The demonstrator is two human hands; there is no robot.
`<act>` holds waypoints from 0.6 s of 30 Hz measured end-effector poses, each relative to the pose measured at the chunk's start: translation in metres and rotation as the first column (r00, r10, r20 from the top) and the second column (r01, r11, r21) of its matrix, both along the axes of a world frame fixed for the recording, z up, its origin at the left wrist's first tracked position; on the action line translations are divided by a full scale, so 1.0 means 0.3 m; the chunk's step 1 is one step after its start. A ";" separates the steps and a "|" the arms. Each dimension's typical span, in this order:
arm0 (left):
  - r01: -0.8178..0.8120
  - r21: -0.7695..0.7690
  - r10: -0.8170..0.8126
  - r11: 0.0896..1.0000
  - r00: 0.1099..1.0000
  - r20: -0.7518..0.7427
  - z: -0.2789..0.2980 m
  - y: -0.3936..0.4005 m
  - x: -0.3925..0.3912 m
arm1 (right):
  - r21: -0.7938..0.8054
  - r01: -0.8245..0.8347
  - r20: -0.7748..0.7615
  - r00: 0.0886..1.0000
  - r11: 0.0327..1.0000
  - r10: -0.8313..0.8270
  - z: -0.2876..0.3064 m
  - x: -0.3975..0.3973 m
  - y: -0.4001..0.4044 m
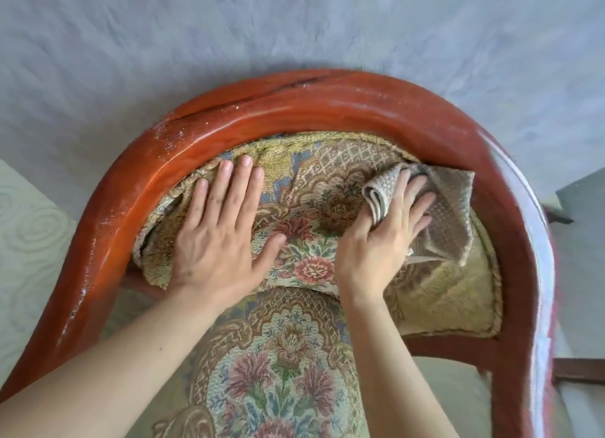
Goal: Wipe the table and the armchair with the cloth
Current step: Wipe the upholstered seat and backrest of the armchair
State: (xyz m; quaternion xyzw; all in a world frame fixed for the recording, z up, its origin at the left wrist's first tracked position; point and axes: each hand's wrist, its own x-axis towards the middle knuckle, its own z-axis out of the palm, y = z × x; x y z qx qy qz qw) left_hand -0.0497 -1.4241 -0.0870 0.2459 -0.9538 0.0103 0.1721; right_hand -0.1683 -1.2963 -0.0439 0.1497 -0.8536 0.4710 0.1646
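The armchair has a curved, glossy red-brown wooden frame (294,110) and floral tapestry upholstery on its backrest (311,241) and seat (281,365). My left hand (219,234) lies flat on the left part of the backrest, fingers spread, holding nothing. My right hand (386,238) presses a folded beige-grey textured cloth (448,215) against the right part of the backrest, close to the wooden rail. One fold of the cloth sticks up between thumb and fingers. No table is in view.
A grey wall (294,28) stands close behind the chair. A pale patterned surface (29,228) lies at the left. White dust specks the rail's upper left (163,133). A dark wooden piece (579,372) shows at the lower right.
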 end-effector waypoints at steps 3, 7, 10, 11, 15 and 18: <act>0.009 -0.013 -0.009 1.000 1.000 0.001 0.000 -0.001 0.001 | 0.087 -0.095 -0.107 0.989 0.992 0.104 0.001 0.004 -0.074; 0.041 -0.008 -0.041 0.999 0.999 0.011 0.010 -0.008 0.012 | 0.127 -0.231 -0.119 0.962 0.965 0.246 0.007 0.050 -0.171; 0.048 0.032 -0.048 0.998 0.999 0.006 0.024 -0.004 0.013 | 0.188 -0.374 -0.126 0.908 0.908 0.400 -0.010 0.099 -0.188; 0.047 0.030 -0.048 0.998 0.999 0.018 0.025 -0.004 0.013 | 0.216 -0.449 -0.115 0.870 0.867 0.479 -0.022 0.119 -0.187; 0.034 -0.023 -0.033 0.999 0.998 0.050 0.013 -0.023 0.019 | 0.219 -0.652 -0.031 0.739 0.726 0.673 -0.024 0.099 -0.132; 0.045 -0.056 -0.044 0.997 0.999 0.012 0.004 -0.026 0.016 | -0.036 -0.662 0.082 0.745 0.749 0.662 0.013 0.074 -0.051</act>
